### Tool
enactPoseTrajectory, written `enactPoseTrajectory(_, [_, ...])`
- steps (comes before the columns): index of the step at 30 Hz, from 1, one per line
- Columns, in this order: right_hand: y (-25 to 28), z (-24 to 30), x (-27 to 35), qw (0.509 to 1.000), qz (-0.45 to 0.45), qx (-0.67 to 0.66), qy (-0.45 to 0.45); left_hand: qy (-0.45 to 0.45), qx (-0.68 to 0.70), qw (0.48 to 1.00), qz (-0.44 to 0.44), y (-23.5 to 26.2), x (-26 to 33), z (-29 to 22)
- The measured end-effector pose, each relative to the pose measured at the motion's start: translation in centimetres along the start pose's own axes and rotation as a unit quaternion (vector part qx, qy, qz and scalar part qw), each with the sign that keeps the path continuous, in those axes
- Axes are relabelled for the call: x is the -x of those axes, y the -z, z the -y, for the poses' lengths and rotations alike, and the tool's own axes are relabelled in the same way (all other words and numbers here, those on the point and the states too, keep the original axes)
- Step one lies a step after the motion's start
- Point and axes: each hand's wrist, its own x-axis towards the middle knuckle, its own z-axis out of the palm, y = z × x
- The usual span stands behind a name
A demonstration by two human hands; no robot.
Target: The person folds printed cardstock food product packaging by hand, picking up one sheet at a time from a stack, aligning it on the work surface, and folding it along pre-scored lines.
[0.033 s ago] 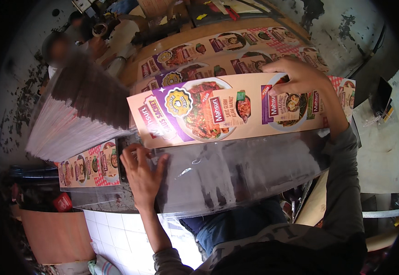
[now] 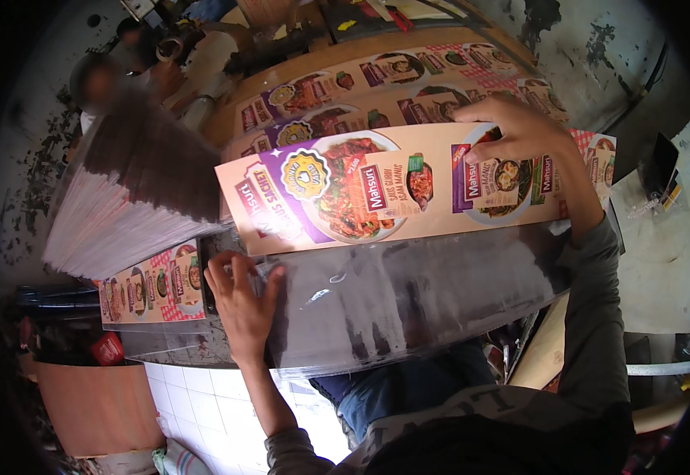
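Note:
A long printed cardboard strip with food pictures lies slanted across the far part of a stack of clear plastic sheets. My right hand reaches over the strip, thumb on its printed face and fingers at its upper edge, gripping it there. My left hand is open at the left edge of the plastic sheets, below the strip's left corner, its fingers and thumb apart. Behind the strip, more printed sheets of the same design lie on the table.
A tall, fanned pile of pale-edged sheets stands at left, on another printed sheet. A brown board is at lower left. A co-worker's hand shows at far left. A red-handled tool lies at the back.
The strip's left end and my left hand have shifted very slightly left. My right hand keeps its place on the strip.

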Motion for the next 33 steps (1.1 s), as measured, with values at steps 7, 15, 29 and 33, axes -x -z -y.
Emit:
enactPoseTrajectory(7, [-0.4,0.0,-0.2,0.998,-0.023,0.038,0.034,0.074,0.123,0.99,0.002,-0.3,1.5,0.3])
enactPoseTrajectory(15, [-1.0,-0.1,-0.5,0.998,-0.021,0.061,0.004,0.194,0.331,0.923,0.012,-0.3,1.8,1.0])
enactPoseTrajectory(29, [-2.4,-0.9,-0.3,0.991,-0.095,0.089,0.039,0.233,0.275,0.933,0.002,-0.6,1.6,0.8])
enactPoseTrajectory(33, [-2.1,-0.8,-0.4,0.993,-0.055,0.101,0.015,0.239,0.256,0.937,0.002,-0.6,1.6,0.5])
